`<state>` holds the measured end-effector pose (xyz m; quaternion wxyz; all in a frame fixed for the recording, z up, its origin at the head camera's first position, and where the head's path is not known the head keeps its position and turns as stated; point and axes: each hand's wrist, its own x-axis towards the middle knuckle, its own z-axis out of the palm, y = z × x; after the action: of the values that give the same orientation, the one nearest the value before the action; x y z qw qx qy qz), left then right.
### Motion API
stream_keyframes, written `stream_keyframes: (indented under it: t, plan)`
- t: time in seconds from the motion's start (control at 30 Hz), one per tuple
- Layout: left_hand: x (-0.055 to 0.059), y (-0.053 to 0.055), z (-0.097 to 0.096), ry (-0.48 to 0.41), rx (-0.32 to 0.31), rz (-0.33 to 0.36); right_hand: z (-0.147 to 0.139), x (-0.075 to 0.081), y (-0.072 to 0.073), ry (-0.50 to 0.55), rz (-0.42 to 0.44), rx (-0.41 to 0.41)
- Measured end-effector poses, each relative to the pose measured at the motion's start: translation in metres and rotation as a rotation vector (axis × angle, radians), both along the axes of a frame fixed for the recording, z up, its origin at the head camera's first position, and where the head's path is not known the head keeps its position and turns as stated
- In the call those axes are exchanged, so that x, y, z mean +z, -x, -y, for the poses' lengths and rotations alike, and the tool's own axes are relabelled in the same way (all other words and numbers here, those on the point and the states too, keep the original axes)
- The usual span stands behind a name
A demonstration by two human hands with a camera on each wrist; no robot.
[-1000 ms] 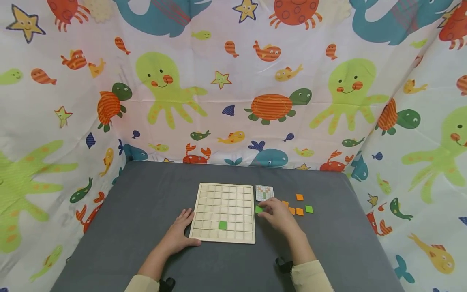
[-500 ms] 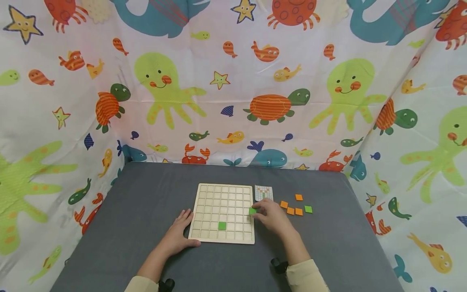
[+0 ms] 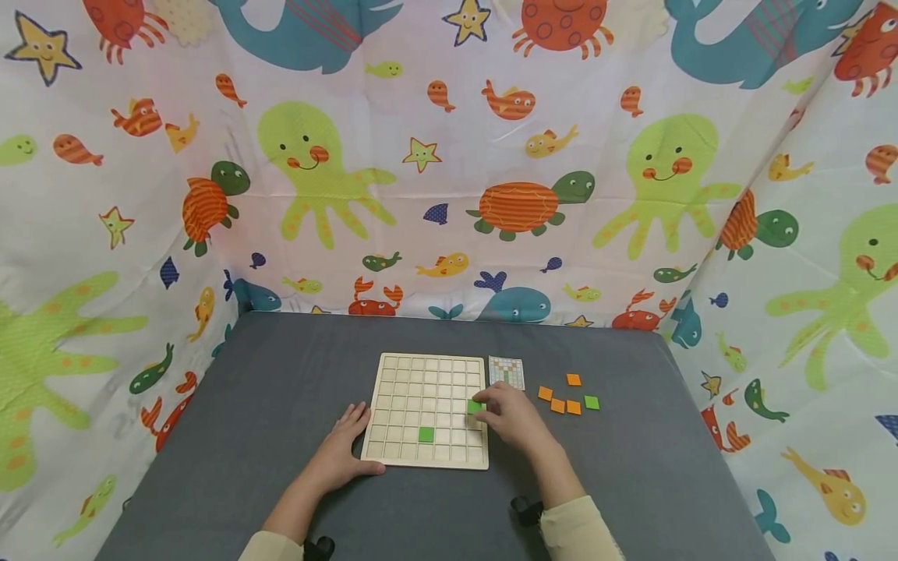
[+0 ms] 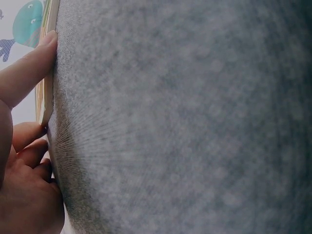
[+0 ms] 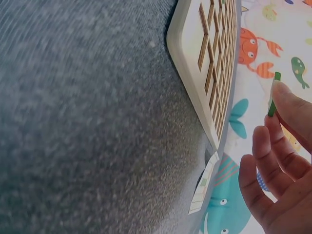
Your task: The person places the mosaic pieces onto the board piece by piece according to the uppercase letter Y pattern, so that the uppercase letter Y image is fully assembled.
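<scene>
A pale wooden grid board [image 3: 407, 389] lies on the dark grey table in the head view. One green square tile [image 3: 426, 435] sits in a cell of its lower part. My right hand [image 3: 517, 419] pinches another thin green tile [image 5: 274, 96] between thumb and fingertips, raised over the board's right side. At the near left corner, my left hand [image 3: 341, 450] rests against the board, fingers along the left side and thumb on the front edge. In the left wrist view the straight thumb [image 4: 31, 68] touches the board's edge.
Right of the board's far corner lies a small patterned card [image 3: 508, 372] with a coloured grid. Beyond my right hand are several orange tiles [image 3: 573, 407] and a loose green tile [image 3: 592, 403]. A sea-animal curtain [image 3: 449, 257] hangs around the table.
My right hand has carried the green tile leftward, from beside the board's right edge to over its right-hand cells. The left hand has stayed at the corner.
</scene>
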<state>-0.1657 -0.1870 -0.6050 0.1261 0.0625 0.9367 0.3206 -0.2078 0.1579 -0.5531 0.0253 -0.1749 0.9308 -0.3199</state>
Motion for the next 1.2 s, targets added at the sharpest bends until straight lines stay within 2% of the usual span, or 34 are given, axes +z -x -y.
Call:
stream_keyframes:
  t: [0.63, 0.87, 1.2]
  plan:
    - [-0.002, 0.001, 0.001, -0.03, -0.007, -0.023, 0.018, 0.002, 0.001, 0.017, -0.01, 0.054]
    - [-0.001, 0.001, 0.003, -0.027, -0.005, -0.008, 0.027, 0.002, 0.002, 0.035, 0.004, 0.076]
    - [-0.003, 0.002, 0.001, -0.016, -0.008, 0.001, 0.041, -0.005, 0.005, 0.026, 0.027, 0.089]
